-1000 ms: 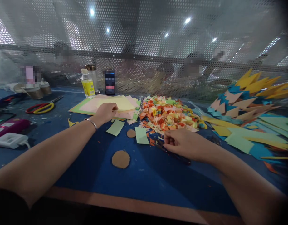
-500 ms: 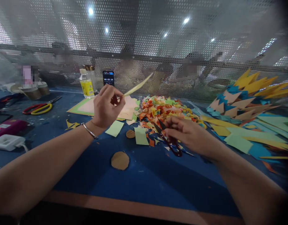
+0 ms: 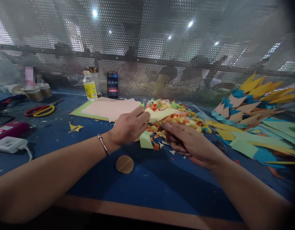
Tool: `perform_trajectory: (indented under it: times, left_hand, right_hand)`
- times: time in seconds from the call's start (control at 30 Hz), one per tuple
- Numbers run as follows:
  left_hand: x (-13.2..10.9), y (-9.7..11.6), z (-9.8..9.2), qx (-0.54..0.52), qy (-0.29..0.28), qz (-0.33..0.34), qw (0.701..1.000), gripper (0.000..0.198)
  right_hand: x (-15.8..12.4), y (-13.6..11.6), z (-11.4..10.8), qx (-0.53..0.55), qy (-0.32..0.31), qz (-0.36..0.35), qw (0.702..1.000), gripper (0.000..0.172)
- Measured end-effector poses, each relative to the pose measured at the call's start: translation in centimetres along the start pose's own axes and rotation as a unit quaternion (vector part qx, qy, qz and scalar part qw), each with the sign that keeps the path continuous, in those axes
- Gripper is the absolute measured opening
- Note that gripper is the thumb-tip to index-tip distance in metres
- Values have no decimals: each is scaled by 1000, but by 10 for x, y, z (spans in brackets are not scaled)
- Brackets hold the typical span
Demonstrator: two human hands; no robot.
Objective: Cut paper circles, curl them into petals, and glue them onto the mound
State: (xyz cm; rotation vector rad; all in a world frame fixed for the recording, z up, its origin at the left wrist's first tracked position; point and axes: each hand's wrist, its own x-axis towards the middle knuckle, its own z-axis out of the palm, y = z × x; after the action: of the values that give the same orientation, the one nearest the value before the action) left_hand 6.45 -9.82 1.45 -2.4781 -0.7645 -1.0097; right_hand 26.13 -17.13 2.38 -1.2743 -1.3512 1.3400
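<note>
My left hand (image 3: 131, 125) is closed on one end of a pale yellow paper strip (image 3: 161, 114), which stretches to the right above a heap of coloured paper scraps (image 3: 183, 123). Gripped in my right hand (image 3: 189, 143) is a pair of scissors (image 3: 161, 124); the tips point left at the strip's lower edge, and the handles are hidden by my fingers. Below the hands lies a round cardboard disc (image 3: 124, 164). A light green paper piece (image 3: 146, 140) rests between the hands, on the blue table.
Pink and green paper sheets (image 3: 109, 108) lie behind my left hand. Further left are red-and-yellow scissors (image 3: 44, 110) and a white power adapter (image 3: 10, 144). A bottle (image 3: 90, 88) and a phone (image 3: 112, 85) stand at the back. A spiky paper model (image 3: 245, 103) and paper strips (image 3: 255, 137) are at right.
My left hand has come down and to the right with the paper strip, now held level near the scissors. My right hand has lifted the scissors off the table area and turned them toward the strip.
</note>
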Motion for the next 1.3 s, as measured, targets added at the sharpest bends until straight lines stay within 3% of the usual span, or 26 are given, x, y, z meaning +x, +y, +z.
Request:
perform_trajectory:
  times: [0.13,0.33,0.47,0.53,0.67,0.77,0.83,0.9,0.93,0.97,1.07,1.1,1.23,1.3]
  left_hand:
    - [0,-1,0,-2,25,-10,1000,9]
    - [-11,9,10,28,8,98,995,17]
    - [-13,15,8,-19,-15,164,986,17]
    - [-10,12,5,-87,2,113,990,14]
    - [-1,-13,3,-198,66,-125,970,19]
    - [-1,-37,10,-271,-4,-293,917,30]
    - [-4,-46,15,-351,-76,-389,848,43]
    - [-6,-47,17,-429,-144,-434,779,52]
    - [-5,-45,15,-447,-164,-438,762,54]
    - [-4,-41,12,-448,-175,-430,764,53]
    - [5,-25,-7,-373,-146,-382,833,53]
    - [8,-19,-15,-365,-166,-366,840,60]
    - [11,2,-34,-436,-382,-290,761,70]
    - [8,8,-33,-456,-410,-285,737,66]
  right_hand:
    - [-2,-4,5,-10,-5,14,1000,39]
    - [5,4,8,16,61,-21,998,36]
    - [9,10,4,6,89,-50,995,32]
    - [8,9,0,4,98,-60,993,26]
    - [2,0,-7,16,93,-96,991,21]
    - [-2,-5,-15,30,76,-129,988,19]
    - [-2,-5,-20,43,67,-143,986,19]
    - [-2,-4,-24,54,58,-153,985,17]
    - [-2,-3,-25,56,53,-152,985,17]
    - [-2,-2,-26,53,48,-147,986,17]
    - [0,1,-26,38,43,-130,990,21]
    - [0,1,-26,31,44,-127,990,21]
    - [1,-1,-23,10,47,-124,991,25]
    - [1,-2,-20,6,45,-125,991,28]
